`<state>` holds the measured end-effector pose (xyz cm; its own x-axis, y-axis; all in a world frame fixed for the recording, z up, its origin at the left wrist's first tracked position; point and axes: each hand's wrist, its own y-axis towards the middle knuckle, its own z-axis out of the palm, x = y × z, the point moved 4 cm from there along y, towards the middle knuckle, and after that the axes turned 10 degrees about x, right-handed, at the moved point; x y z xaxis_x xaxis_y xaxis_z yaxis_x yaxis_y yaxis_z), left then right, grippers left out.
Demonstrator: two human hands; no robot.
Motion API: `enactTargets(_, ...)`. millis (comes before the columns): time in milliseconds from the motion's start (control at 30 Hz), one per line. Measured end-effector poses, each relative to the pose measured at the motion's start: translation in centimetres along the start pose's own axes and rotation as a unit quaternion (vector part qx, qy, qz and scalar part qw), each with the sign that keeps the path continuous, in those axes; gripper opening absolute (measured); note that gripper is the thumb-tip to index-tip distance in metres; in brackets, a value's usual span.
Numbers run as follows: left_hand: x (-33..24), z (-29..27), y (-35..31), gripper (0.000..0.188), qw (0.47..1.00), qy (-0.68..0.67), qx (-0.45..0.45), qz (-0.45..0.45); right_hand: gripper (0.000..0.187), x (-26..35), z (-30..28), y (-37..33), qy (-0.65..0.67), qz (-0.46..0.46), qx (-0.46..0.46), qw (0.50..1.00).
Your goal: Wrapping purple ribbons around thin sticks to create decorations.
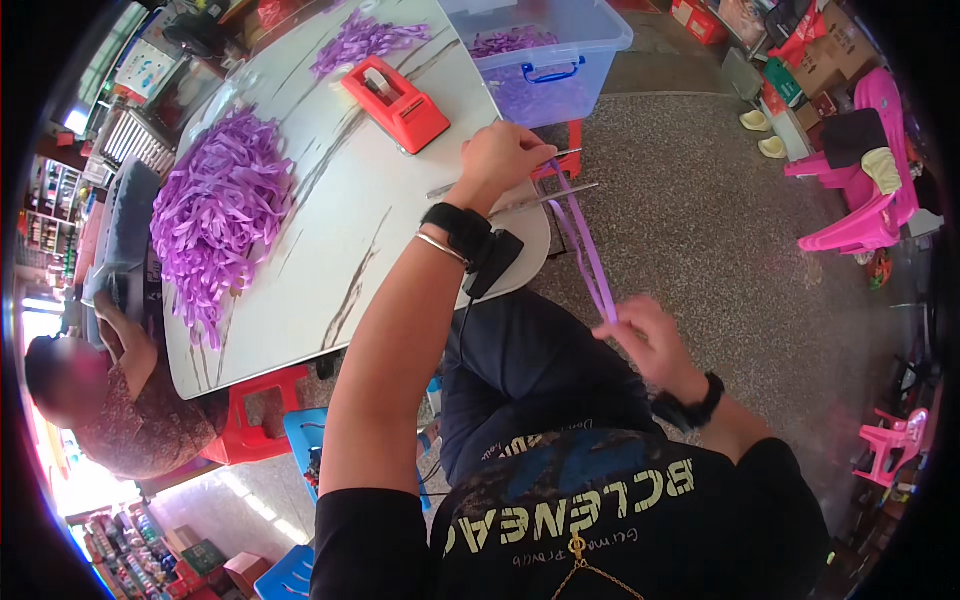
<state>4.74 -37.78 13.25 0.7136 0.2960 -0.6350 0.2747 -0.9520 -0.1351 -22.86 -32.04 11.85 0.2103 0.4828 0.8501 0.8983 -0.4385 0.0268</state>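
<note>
A purple ribbon (587,240) runs in two strands between my hands beyond the table's right edge. My left hand (500,157) is closed, thumb and fingertips pinching its upper end. Beside that hand, thin metal rods (545,196) stick out past the table edge. Lower and to the right, my right hand (648,337) pinches the ribbon's lower end. Under my left wrist lies a black device (497,264) with a cable. A red tape dispenser (397,108) stands on the table just beyond my left hand.
The marbled white table (340,230) bears a large heap of purple ribbons (222,205) and a smaller pile (368,45). A clear bin (545,85) holds more ribbon. A person (130,400) sits at left. Pink chairs (865,195) stand at right, a red stool (255,415) below the table.
</note>
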Motion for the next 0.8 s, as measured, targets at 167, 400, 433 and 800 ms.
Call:
enactTargets(167,0.3,0.2,0.6,0.023,1.000,0.003,0.019,-0.008,0.008,2.3,0.4,-5.1,-0.038,-0.031,0.031,0.998)
enactTargets(400,0.8,0.3,1.0,0.024,1.000,-0.008,0.020,0.003,0.011,4.0,0.3,-6.8,-0.131,-0.133,0.062,0.980)
enactTargets(433,0.8,0.2,1.0,0.024,0.999,-0.017,0.025,0.013,0.012,4.1,0.2,-6.9,-0.136,-0.137,0.054,0.980)
enactTargets(800,0.8,0.2,0.8,0.026,0.998,-0.024,0.041,0.032,0.009,4.4,-0.2,-7.3,-0.079,-0.151,0.035,0.985)
